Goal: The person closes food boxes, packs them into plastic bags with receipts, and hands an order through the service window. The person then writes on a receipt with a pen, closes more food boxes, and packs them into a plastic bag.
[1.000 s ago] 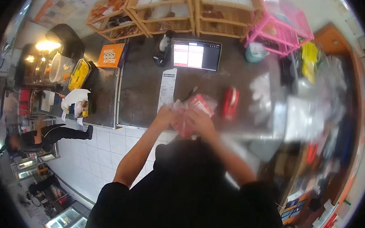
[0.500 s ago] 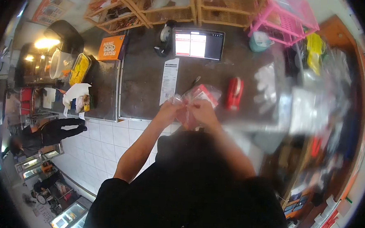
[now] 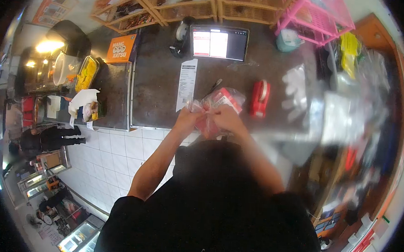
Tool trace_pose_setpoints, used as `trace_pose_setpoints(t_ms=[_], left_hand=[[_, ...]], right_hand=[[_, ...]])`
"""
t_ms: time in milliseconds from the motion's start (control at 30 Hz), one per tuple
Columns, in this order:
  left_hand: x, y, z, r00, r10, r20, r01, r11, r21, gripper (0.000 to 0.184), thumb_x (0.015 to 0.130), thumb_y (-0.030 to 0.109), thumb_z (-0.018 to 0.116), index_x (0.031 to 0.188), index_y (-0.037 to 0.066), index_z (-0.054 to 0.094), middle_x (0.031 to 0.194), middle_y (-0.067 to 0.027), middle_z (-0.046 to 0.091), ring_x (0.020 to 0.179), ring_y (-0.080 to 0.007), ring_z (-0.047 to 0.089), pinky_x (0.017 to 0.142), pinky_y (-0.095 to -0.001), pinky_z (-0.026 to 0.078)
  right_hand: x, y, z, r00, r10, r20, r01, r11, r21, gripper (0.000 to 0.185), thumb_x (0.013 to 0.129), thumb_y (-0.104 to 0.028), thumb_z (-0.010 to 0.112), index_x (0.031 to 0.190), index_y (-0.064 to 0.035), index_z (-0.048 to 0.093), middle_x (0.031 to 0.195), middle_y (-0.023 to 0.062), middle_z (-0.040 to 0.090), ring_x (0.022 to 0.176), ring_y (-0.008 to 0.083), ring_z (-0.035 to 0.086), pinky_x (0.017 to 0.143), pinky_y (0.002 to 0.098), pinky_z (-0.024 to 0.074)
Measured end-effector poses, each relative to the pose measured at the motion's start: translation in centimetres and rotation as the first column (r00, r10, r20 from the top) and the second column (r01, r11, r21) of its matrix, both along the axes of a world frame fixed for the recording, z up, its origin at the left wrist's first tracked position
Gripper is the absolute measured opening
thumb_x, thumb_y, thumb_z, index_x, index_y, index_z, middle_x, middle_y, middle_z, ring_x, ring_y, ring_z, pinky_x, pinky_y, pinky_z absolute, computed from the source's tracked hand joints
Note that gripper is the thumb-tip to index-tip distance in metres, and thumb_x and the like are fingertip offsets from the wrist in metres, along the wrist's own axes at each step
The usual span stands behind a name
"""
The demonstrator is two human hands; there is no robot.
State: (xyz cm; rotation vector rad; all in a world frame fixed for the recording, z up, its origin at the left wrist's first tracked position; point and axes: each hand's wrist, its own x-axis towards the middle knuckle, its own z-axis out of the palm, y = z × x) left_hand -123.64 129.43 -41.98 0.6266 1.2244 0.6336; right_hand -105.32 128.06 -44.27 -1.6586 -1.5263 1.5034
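A clear plastic bag [image 3: 207,126] with something red and white in it is gathered up at the near edge of the counter. My left hand [image 3: 186,121] is closed on the left side of its gathered neck. On the right side of that neck, the fingers of my right hand [image 3: 227,119] pinch the plastic. A red and white packet or label [image 3: 225,97] shows through the film just beyond my fingers. Left of the bag lies a long printed receipt [image 3: 186,85]. A red tape dispenser [image 3: 260,99] stands to the right. The bag's exact contents cannot be made out.
A lit tablet [image 3: 218,43] stands at the back of the dark counter [image 3: 156,78], below tan plastic racks [image 3: 189,11] and a pink rack [image 3: 315,22]. Plastic bags [image 3: 344,117] hang at right. An orange box [image 3: 122,48] sits at left; a person [image 3: 50,138] is farther off.
My hands stay closed on the bag's neck, drawing the plastic a little tighter. The view has shifted slightly, and the person at left has changed stance.
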Motion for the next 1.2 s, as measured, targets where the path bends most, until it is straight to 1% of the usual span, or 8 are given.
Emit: trace_pose_setpoints(t_ms=[367,700,767,800,867,1067,1133,1200], left_hand=[[0.3,0.2,1.3,0.851,-0.192,-0.488,0.353,0.898,0.263,0.018,0.084,0.008,0.067,0.101,0.004,0.064,0.087,-0.0064,0.067,0.081,-0.0143,0.065,0.068,-0.0312,0.052],[-1.8,3.4,-6.2,0.644,0.054,-0.763,0.602,0.580,0.549,0.034,0.080,0.027,0.073,0.102,0.004,0.062,0.094,-0.0198,0.067,0.088,-0.0363,0.066,0.076,-0.0425,0.051],[-2.3,6.1,-5.2,0.853,0.350,-0.387,-0.080,0.821,0.566,0.047,0.079,0.031,0.075,0.113,0.004,0.056,0.103,-0.0203,0.064,0.098,-0.0388,0.062,0.084,-0.0461,0.049],[-2.9,7.4,-6.8,0.856,0.350,-0.381,-0.081,0.819,0.568,0.047,0.079,0.031,0.075,0.113,0.004,0.056,0.103,-0.0203,0.064,0.098,-0.0388,0.062,0.084,-0.0461,0.049],[-4.4,9.6,-11.8,0.211,0.375,-0.903,0.293,0.857,0.424,0.058,0.078,0.036,0.077,0.119,0.004,0.051,0.111,-0.0198,0.061,0.107,-0.0411,0.057,0.093,-0.0506,0.045],[-7.9,14.7,-19.4,0.106,-0.154,-0.982,0.681,0.732,-0.041,0.057,0.082,0.048,0.069,0.114,0.002,0.058,0.119,-0.0216,0.060,0.115,-0.0388,0.055,0.097,-0.0490,0.043],[-11.0,16.0,-19.4,0.241,-0.010,-0.970,0.685,0.710,0.163,0.055,0.082,0.046,0.069,0.114,0.002,0.060,0.117,-0.0214,0.062,0.114,-0.0374,0.057,0.099,-0.0458,0.042],[-8.6,14.3,-4.0,0.519,0.153,-0.841,0.388,0.835,0.391,0.045,0.083,0.025,0.070,0.117,-0.001,0.056,0.105,-0.0206,0.067,0.097,-0.0389,0.065,0.088,-0.0430,0.050]], right_hand=[[-0.6,-0.4,0.5,0.990,-0.143,-0.004,0.143,0.990,-0.009,0.028,0.082,-0.025,0.064,0.094,-0.0023,0.073,0.091,0.0201,0.071,0.082,0.0267,0.069,0.077,0.0367,0.0514],[3.7,-4.6,1.6,0.976,-0.188,-0.108,0.198,0.976,0.093,0.035,0.083,-0.025,0.072,0.110,-0.0037,0.068,0.119,0.0165,0.064,0.106,0.0259,0.063,0.090,0.0365,0.0485],[4.3,-3.6,1.5,0.939,-0.343,-0.019,0.340,0.922,0.186,0.049,0.080,-0.034,0.073,0.119,-0.0046,0.065,0.128,0.0207,0.060,0.112,0.0294,0.060,0.094,0.0389,0.0459],[3.9,-2.8,-1.2,0.943,-0.326,0.074,0.266,0.865,0.425,0.060,0.079,-0.037,0.074,0.127,-0.0038,0.058,0.131,0.0213,0.056,0.115,0.0320,0.057,0.095,0.0417,0.0442],[3.0,-2.8,-4.6,0.942,-0.260,0.214,0.147,0.889,0.435,0.071,0.083,-0.027,0.075,0.138,0.0021,0.041,0.134,0.0224,0.049,0.127,0.0334,0.047,0.106,0.0444,0.0379],[-4.1,-5.7,-3.3,0.847,-0.489,0.210,0.426,0.860,0.282,0.066,0.084,-0.031,0.068,0.137,0.0006,0.046,0.134,0.0269,0.051,0.127,0.0391,0.047,0.108,0.0448,0.0361],[-2.3,-7.6,-3.0,0.831,-0.539,0.136,0.501,0.833,0.237,0.061,0.085,-0.031,0.068,0.134,0.0011,0.049,0.132,0.0267,0.052,0.125,0.0391,0.049,0.106,0.0454,0.0370],[1.4,-7.2,-1.1,0.722,-0.686,0.093,0.592,0.682,0.430,0.052,0.089,-0.031,0.065,0.127,0.0029,0.055,0.129,0.0266,0.053,0.121,0.0381,0.051,0.103,0.0463,0.0388]])
